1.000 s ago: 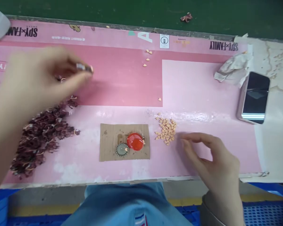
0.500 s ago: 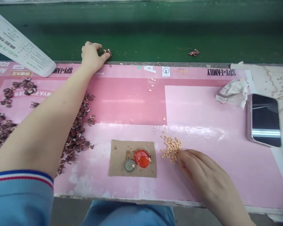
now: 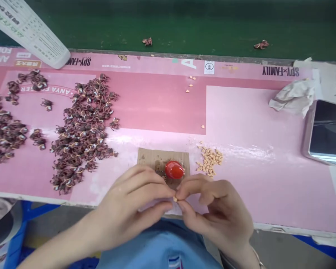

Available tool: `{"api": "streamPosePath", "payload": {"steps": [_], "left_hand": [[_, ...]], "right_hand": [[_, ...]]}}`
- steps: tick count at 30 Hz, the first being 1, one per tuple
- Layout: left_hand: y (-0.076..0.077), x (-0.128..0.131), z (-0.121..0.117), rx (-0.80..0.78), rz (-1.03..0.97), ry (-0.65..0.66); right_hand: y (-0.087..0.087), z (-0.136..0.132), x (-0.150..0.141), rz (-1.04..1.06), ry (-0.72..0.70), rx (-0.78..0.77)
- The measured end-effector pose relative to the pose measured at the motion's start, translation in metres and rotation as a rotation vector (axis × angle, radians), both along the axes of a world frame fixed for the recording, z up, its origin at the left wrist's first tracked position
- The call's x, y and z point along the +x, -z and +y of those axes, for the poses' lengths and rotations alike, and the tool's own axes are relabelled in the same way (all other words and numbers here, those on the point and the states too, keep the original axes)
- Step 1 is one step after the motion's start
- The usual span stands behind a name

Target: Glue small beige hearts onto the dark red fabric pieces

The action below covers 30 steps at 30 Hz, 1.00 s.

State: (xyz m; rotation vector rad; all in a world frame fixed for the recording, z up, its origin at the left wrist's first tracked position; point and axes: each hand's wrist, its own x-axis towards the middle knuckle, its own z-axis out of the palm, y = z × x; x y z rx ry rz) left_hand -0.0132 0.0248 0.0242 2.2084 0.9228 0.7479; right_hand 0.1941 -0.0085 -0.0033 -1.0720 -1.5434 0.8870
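Observation:
My left hand (image 3: 137, 200) and my right hand (image 3: 217, 207) meet at the table's front edge. Thumb and forefinger of each close around a small tan heart-shaped piece (image 3: 175, 199). Just beyond the fingertips lies a brown cardboard square (image 3: 147, 155), partly covered by my left hand. On it rests a glossy red dome (image 3: 174, 170), beside a ridged metal cap (image 3: 161, 173) that my fingers partly hide. A pile of similar tan pieces (image 3: 211, 158) is spread near my right hand. To the left sits a heap of dark reddish-brown, tangled small pieces (image 3: 86, 127) with pale bits.
A second dark heap (image 3: 2, 134) lies far left. A white printed tube (image 3: 39, 37) leans over the back left. Two dark clumps (image 3: 147, 41) (image 3: 261, 45) lie on the green surface (image 3: 201, 33). Crumpled paper (image 3: 292, 97) and a phone (image 3: 327, 132) are at right.
My left hand has left the dark clump on the green surface and come back to the front edge. My right hand has moved left from the tan pile. The view has tilted down.

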Motion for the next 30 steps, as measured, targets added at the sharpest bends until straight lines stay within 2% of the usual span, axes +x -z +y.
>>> {"api": "streamPosePath", "payload": {"steps": [3,5,13,15,17,21,23,25,30], "left_hand": [[0.017,0.003,-0.018,-0.014,-0.120,-0.104],[0.022,0.002,-0.024,-0.009,-0.146,-0.143],[0.026,0.003,-0.040,-0.019,-0.164,-0.229],[0.029,-0.003,-0.041,0.018,-0.110,-0.222],[0.035,-0.015,-0.039,0.120,0.022,-0.266],[0.049,-0.048,-0.028,0.329,0.426,-0.546],[0.054,-0.062,-0.020,0.310,0.504,-0.602],[0.056,-0.069,-0.011,0.265,0.495,-0.609],[0.049,-0.072,0.012,0.194,0.553,-0.580]], "right_hand": [[0.000,-0.002,-0.014,-0.007,-0.022,-0.003],[0.001,-0.005,-0.016,-0.018,-0.018,-0.001],[0.004,-0.012,-0.022,-0.109,-0.017,0.090],[0.005,-0.011,-0.022,-0.121,-0.023,0.101],[0.006,-0.010,-0.018,-0.137,0.010,0.086],[0.014,-0.009,0.002,-0.263,0.221,0.059],[0.017,-0.008,0.010,-0.350,0.283,0.094],[0.019,-0.006,0.014,-0.420,0.289,0.138],[0.019,-0.002,0.013,-0.483,0.267,0.192]]}}
